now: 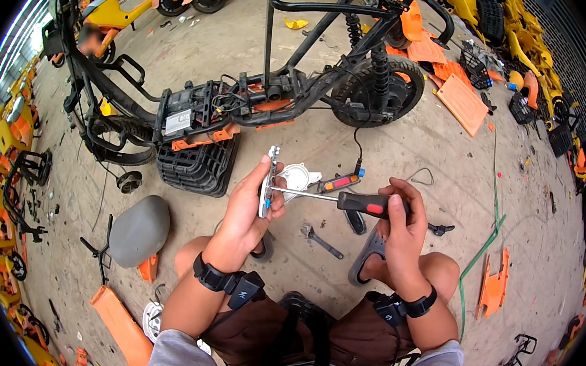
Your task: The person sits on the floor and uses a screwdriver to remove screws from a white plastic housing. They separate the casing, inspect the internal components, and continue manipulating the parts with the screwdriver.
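Observation:
My left hand [250, 204] is closed around a narrow white and grey part [264, 196], held edge-on, with a small blue piece on its side. What kind of part it is I cannot make out. In my right hand [404, 216] is a screwdriver [364, 203] with a black and red handle. Its metal shaft points left and the tip meets the part. Behind the shaft, on the floor, lies a white round housing [298, 177]. Beside it sits a red and orange lamp [340, 182] with a cable. An adjustable wrench [323, 242] rests between my feet.
A stripped black scooter frame [284, 79] stands ahead, propped on a black crate [198, 165]. To the left is a grey seat [140, 231]. Orange panels [463, 105] and a green strap [484, 250] lie at the right. Yellow scooter bodies line both sides.

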Motion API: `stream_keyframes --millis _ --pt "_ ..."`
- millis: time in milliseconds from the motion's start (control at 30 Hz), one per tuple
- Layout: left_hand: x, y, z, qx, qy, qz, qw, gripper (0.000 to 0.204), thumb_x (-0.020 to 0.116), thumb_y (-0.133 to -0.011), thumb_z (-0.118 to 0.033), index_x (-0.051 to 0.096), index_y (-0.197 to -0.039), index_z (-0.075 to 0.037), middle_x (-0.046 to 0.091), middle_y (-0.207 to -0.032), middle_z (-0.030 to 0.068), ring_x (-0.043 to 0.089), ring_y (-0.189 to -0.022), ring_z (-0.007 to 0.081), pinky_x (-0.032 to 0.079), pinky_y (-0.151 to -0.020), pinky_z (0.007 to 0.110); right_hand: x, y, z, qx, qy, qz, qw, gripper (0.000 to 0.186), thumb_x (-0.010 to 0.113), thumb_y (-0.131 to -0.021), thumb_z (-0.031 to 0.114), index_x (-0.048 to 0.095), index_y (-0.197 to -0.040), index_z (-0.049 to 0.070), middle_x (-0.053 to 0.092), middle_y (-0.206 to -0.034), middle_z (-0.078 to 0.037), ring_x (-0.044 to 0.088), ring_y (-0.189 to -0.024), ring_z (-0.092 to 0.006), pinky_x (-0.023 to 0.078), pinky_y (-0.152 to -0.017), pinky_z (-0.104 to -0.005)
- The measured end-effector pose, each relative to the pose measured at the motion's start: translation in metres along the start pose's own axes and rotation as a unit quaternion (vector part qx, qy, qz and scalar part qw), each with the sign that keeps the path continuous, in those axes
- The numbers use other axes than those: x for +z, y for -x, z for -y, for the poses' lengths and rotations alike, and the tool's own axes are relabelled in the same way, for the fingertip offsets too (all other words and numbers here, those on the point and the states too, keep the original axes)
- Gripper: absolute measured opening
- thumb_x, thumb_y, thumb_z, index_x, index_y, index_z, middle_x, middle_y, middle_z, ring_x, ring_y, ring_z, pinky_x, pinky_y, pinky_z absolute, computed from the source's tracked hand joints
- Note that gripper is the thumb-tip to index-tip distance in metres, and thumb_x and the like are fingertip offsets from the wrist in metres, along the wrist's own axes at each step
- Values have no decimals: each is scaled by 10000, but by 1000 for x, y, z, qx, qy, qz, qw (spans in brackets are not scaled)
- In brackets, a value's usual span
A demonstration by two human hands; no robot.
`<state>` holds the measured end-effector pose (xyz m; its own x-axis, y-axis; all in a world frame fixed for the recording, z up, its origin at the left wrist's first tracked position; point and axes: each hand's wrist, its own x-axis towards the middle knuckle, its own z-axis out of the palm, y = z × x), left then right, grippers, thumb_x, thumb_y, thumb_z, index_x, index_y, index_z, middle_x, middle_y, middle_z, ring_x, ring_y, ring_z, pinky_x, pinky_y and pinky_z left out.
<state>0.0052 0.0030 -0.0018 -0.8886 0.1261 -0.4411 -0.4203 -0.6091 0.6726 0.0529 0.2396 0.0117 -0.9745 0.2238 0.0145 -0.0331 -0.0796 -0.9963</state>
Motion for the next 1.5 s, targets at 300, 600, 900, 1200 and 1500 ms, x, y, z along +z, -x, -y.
stream_keyframes --millis 300,600,900,1200,1500 --pt "-4 -1 1 -28 18 38 999 400 557 -988 -407 572 -1105 -25 536 -785 26 448 -524 109 305 -463 259 -4 -3 -6 -74 -61 -22 995 390 525 -902 25 490 -1289 -4 571 -1114 -119 585 -877 -156 486 -687 -277" --pt "1 3 -4 -40 55 50 996 413 563 -974 -431 538 -1109 -41 471 -718 2 399 -511 110 293 -477 263 -7 -3 -6 -75 -105 -12 992 311 519 -917 17 500 -1225 -23 585 -1097 -152 591 -847 -174 495 -713 -301" --pt "-5 4 -6 -35 75 87 993 261 544 -961 -271 559 -1040 -21 400 -600 -36 357 -444 95 293 -436 264 -8 -7 -6 -75 -116 -24 990 307 506 -927 31 492 -1227 -32 591 -1080 -151 590 -834 -174 494 -689 -303" --pt "-4 3 -2 5 36 71 997 190 573 -907 -160 583 -995 9 589 -763 119 484 -530 159 413 -535 319 -13 -9 -7 -57 -112 -40 991 286 503 -924 62 497 -1198 -19 587 -1069 -157 596 -851 -196 487 -668 -310" --pt "-7 4 1 27 23 83 996 185 565 -888 -100 580 -1016 34 630 -838 159 531 -585 167 453 -559 339 -11 -8 -2 -53 -108 -55 991 251 522 -928 26 503 -1172 -27 617 -1028 -136 581 -749 -149 491 -716 -289"
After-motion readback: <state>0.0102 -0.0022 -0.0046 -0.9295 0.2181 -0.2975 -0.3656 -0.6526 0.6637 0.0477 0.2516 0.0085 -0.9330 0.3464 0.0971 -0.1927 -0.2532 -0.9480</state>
